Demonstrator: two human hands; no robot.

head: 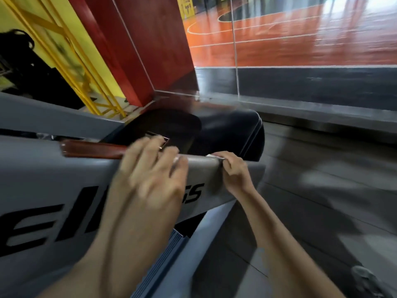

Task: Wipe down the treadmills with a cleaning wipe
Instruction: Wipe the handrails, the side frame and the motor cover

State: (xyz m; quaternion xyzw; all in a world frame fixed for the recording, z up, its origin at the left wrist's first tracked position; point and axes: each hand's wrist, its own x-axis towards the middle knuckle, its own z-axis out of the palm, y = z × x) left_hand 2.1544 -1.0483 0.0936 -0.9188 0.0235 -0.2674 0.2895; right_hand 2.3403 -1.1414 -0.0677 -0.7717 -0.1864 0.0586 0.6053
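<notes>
A grey treadmill side panel (43, 179) with black lettering runs across the lower left, ending at a black motor hood (225, 130). My left hand (150, 168) rests flat on the panel's top edge with the fingers spread, blurred by motion. Further right along the same edge, my right hand (232, 171) pinches a small white cleaning wipe (214, 156) against the panel's rounded end. Only a sliver of the wipe shows above the fingers. A dark red strip (92, 150) lies along the top edge, left of my left hand.
A red pillar (146, 50) and yellow metal framing (71, 61) stand behind the treadmill. A glass wall (300, 50) at the right looks onto an orange court floor. Grey floor (322, 201) lies to the right of the machine. A ribbed blue-grey side rail (163, 261) runs below the panel.
</notes>
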